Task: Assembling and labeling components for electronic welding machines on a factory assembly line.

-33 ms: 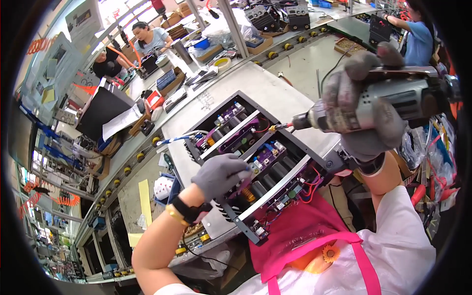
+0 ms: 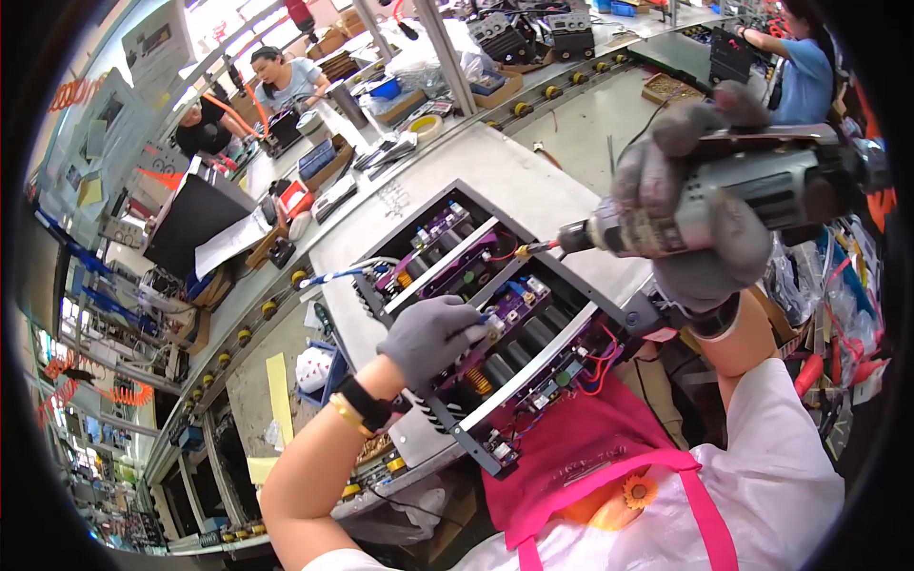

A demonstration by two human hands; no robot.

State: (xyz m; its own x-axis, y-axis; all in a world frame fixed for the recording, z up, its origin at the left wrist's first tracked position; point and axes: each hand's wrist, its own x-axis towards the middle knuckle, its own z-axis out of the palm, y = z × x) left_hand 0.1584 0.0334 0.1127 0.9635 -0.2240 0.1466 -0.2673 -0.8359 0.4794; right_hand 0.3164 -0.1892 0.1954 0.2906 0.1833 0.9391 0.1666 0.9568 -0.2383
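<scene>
A dark metal chassis (image 2: 463,438) with purple circuit boards (image 2: 522,309), black cylinders and copper coils lies on a pale board (image 2: 352,249) before me. My right hand (image 2: 705,195), in a grey glove, grips a grey-and-black power screwdriver (image 2: 762,186) held level above the chassis's right side. The bit points left, a small brass-coloured piece (image 2: 522,252) at its tip, over the middle of the chassis. My left hand (image 2: 433,338), also gloved, reaches over the near circuit board with thumb and fingers pinched together. Whatever lies between those fingertips is hidden.
A roller conveyor line (image 2: 268,309) runs along the bench's left and far sides. A blue bin (image 2: 333,366) with white items stands left of the chassis. Yellow tape (image 2: 426,124) and a parts tray (image 2: 674,90) lie farther off. Co-workers sit at the far left and far right.
The view has shifted a little, moving the scene slightly left. My left hand has edged right over the near circuit board. The right hand keeps its hold on the power screwdriver.
</scene>
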